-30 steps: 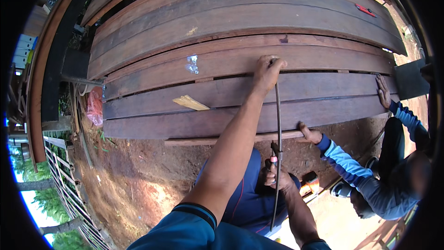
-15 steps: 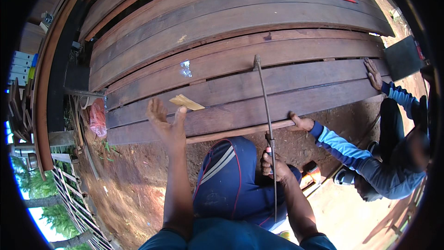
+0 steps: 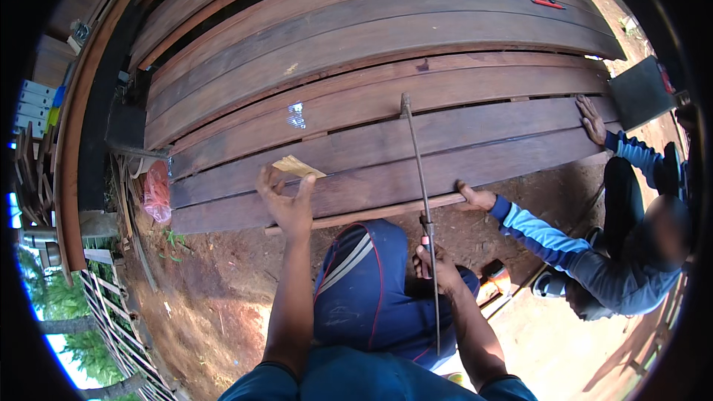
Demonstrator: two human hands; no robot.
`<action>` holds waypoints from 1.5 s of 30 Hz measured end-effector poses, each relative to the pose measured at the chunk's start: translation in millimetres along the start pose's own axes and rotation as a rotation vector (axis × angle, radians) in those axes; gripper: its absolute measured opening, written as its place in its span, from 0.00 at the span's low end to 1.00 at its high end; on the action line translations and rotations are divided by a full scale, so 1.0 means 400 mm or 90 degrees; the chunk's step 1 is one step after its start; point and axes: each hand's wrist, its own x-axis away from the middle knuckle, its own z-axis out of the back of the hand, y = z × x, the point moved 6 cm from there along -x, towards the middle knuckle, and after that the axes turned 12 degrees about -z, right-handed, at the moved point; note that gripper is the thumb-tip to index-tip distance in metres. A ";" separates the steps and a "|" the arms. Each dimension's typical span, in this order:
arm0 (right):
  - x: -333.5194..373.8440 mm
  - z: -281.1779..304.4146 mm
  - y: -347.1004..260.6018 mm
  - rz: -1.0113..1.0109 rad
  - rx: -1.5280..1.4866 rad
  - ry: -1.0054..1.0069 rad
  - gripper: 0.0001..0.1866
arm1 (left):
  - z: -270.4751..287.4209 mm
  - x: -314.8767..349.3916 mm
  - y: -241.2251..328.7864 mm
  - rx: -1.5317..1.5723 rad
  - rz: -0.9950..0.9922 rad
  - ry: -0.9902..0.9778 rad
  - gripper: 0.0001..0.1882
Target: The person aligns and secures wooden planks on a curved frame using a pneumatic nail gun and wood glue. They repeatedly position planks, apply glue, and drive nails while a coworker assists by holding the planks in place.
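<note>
My right hand (image 3: 440,271) is closed round the handle of a long bar clamp (image 3: 418,156). The clamp's bar crosses the near wooden boards, and its far jaw sits at a gap between them. A narrow wood strip (image 3: 364,212) runs along the front edge of the nearest board (image 3: 230,215); the clamp's near jaw is beside it. My left hand (image 3: 290,208) is raised over the strip's left part, fingers apart and slightly bent, holding nothing. Just beyond it, a yellowish scrap of wood (image 3: 298,166) lies on the boards.
At right, a co-worker's one hand (image 3: 477,198) holds the strip's end and the other hand (image 3: 592,120) rests on the boards. A red tool (image 3: 546,1) lies at the far right. Pink plastic (image 3: 157,191) hangs at the left end. An orange-and-black object (image 3: 495,276) is by my knee.
My left hand has moved slightly right and down, its fingers bending more. My right hand stays on the clamp handle. The whole view has shifted a little.
</note>
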 end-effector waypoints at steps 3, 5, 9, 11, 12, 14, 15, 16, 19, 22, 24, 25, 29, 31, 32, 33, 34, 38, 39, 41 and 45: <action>0.018 0.002 -0.018 0.106 0.143 0.123 0.13 | -0.033 0.034 0.149 0.026 -0.118 -0.091 0.40; 0.024 -0.012 -0.027 0.165 0.224 0.143 0.14 | -0.139 0.079 0.231 0.136 -0.079 -0.194 0.46; 0.026 -0.021 -0.047 0.208 0.361 0.270 0.14 | -0.481 0.058 0.232 0.101 0.108 -0.297 0.57; 0.028 -0.030 -0.052 0.215 0.360 0.277 0.13 | -0.582 -0.011 0.194 -0.064 0.063 -0.293 0.51; 0.027 -0.031 -0.050 0.202 0.342 0.270 0.13 | -0.618 -0.028 0.160 -0.035 0.104 -0.352 0.45; 0.022 -0.029 -0.044 0.178 0.296 0.237 0.13 | -0.685 -0.030 0.103 0.035 0.234 -0.508 0.35; 0.016 -0.024 -0.041 0.162 0.265 0.209 0.13 | -0.693 -0.034 0.090 0.041 0.234 -0.509 0.31; 0.010 -0.016 -0.030 0.127 0.226 0.184 0.13 | -0.694 -0.036 0.080 0.045 0.234 -0.499 0.27; -0.015 0.001 -0.004 0.037 0.052 -0.021 0.12 | -0.695 -0.022 0.065 0.053 0.225 -0.437 0.17; -0.031 -0.014 0.009 -0.088 -0.159 -0.324 0.11 | -0.712 -0.011 0.052 0.088 0.214 -0.393 0.11; -0.022 -0.025 0.011 -0.139 -0.233 -0.447 0.11 | -0.721 -0.012 0.044 0.100 0.197 -0.378 0.09; -0.024 -0.021 0.017 -0.139 -0.217 -0.416 0.11 | -0.722 -0.013 0.038 0.098 0.190 -0.378 0.08; -0.013 0.008 0.008 0.033 0.024 -0.091 0.07 | -0.715 -0.008 0.040 0.091 0.201 -0.380 0.06; 0.021 0.008 -0.026 0.234 0.289 0.145 0.09 | -0.700 -0.023 0.045 0.089 0.186 -0.375 0.05; 0.025 0.004 -0.020 0.223 0.315 0.170 0.12 | -0.704 -0.021 0.057 0.099 0.180 -0.384 0.05; 0.021 0.002 -0.016 0.205 0.301 0.183 0.13 | -0.704 -0.021 0.057 0.116 0.193 -0.412 0.04; 0.023 0.000 -0.020 0.229 0.343 0.228 0.13 | -0.706 -0.016 0.056 0.144 0.247 -0.424 0.04; 0.004 0.004 -0.028 0.231 0.455 0.342 0.16 | -0.695 -0.020 0.075 0.200 0.265 -0.440 0.04; -0.005 0.009 -0.025 0.197 0.451 0.352 0.17 | -0.693 -0.021 0.077 0.182 0.256 -0.446 0.04; -0.009 0.005 -0.031 0.214 0.406 0.292 0.17 | -0.693 -0.022 0.076 0.179 0.255 -0.444 0.04; -0.007 0.004 -0.032 0.148 0.284 0.178 0.13 | -0.705 -0.026 0.068 0.213 0.243 -0.422 0.05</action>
